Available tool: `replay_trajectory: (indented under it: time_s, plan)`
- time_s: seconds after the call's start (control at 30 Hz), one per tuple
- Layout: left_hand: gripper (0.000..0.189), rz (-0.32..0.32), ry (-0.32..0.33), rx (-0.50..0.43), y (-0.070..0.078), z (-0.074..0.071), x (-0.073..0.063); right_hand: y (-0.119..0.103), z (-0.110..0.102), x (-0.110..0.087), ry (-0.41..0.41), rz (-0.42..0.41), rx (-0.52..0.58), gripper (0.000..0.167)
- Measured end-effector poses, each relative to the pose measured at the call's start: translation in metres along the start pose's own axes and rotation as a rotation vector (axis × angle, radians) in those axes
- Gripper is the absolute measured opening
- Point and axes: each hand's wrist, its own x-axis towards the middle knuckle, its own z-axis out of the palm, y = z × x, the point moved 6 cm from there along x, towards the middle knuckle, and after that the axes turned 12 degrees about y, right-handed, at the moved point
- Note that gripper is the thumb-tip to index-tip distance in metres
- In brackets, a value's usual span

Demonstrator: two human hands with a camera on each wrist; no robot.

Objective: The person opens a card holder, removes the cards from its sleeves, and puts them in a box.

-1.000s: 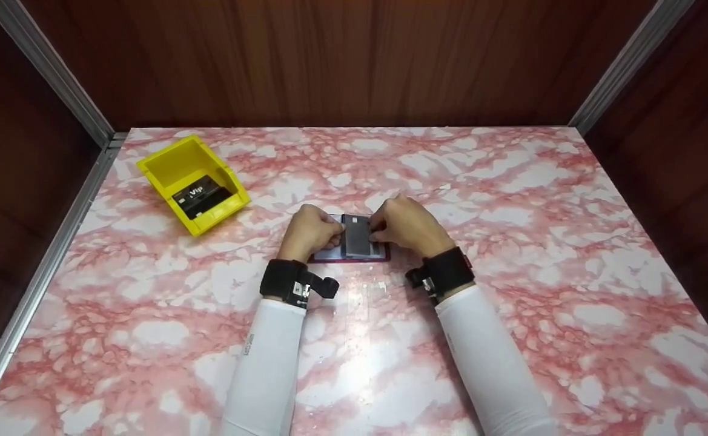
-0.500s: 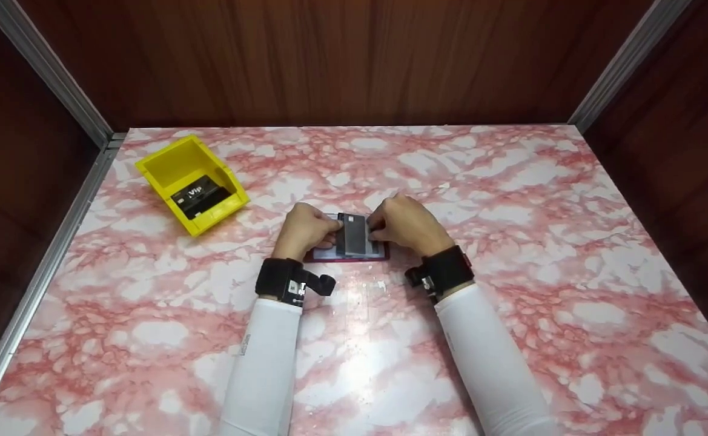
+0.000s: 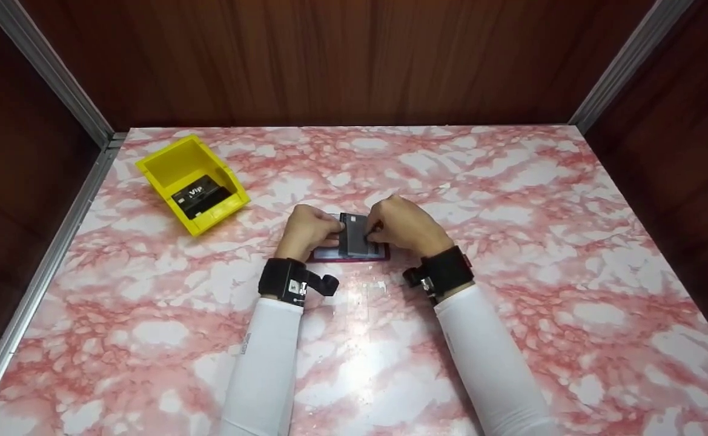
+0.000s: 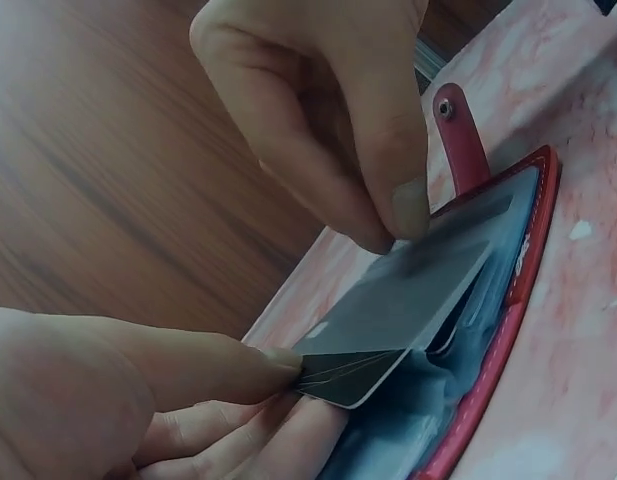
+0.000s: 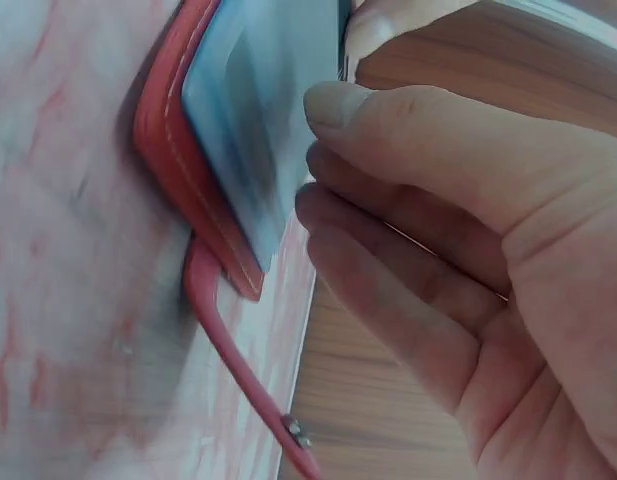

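Two hands worked at one red card holder (image 4: 539,240), which lay open on the marbled surface (image 3: 572,254), between them. It had one strap (image 4: 461,145) with one metal snap, and several clear sleeves. One dark card (image 4: 353,372) sat partly under a clear sleeve (image 4: 398,300), its near end sticking out. The left hand (image 3: 310,229) had its grip clamped on that end, thumb above and fingers beneath. The right hand (image 3: 405,224) held its fingertips close together against the sleeve; whether that grip pinched it, I could not tell. One yellow bin (image 3: 172,165) stood well apart at the far left, holding black cards (image 3: 199,195) whose number was unclear.

Compared with half a second earlier, the right hand had shifted slightly left, its fingertips now overlapping the card's right edge. The left hand had edged slightly right. The bin had stayed put.
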Motion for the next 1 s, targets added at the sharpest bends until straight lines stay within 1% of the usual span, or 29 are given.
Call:
replay_trajectory:
  time_s: [0.2, 0.43, 0.57, 0.73, 0.83, 0.9, 1.0]
  plan:
    - [0.018, 0.002, -0.013, -0.020, 0.000, 0.002, -0.002, 0.003, 0.002, -0.001, -0.007, 0.020, -0.015, 0.006]
    - [0.018, 0.011, -0.019, -0.017, 0.002, 0.003, -0.001, 0.003, 0.002, -0.001, 0.006, 0.023, -0.024, 0.005]
    - [0.018, 0.004, -0.019, -0.007, 0.002, 0.000, 0.000, 0.004, 0.003, -0.001, 0.007, 0.037, -0.019, 0.006]
    - [0.020, -0.040, -0.002, 0.009, 0.000, -0.007, 0.001, 0.005, 0.004, -0.001, 0.005, 0.040, -0.019, 0.006]
    - [0.020, -0.055, 0.011, 0.022, -0.001, -0.010, 0.001, 0.003, 0.005, 0.000, 0.007, 0.025, -0.018, 0.006]
    - [0.019, -0.044, 0.010, 0.037, -0.001, -0.010, 0.001, 0.002, 0.005, 0.000, 0.011, 0.014, -0.018, 0.006]
    - [0.021, -0.011, 0.004, 0.072, 0.001, -0.007, 0.000, 0.001, 0.005, 0.000, 0.019, -0.002, -0.022, 0.007]
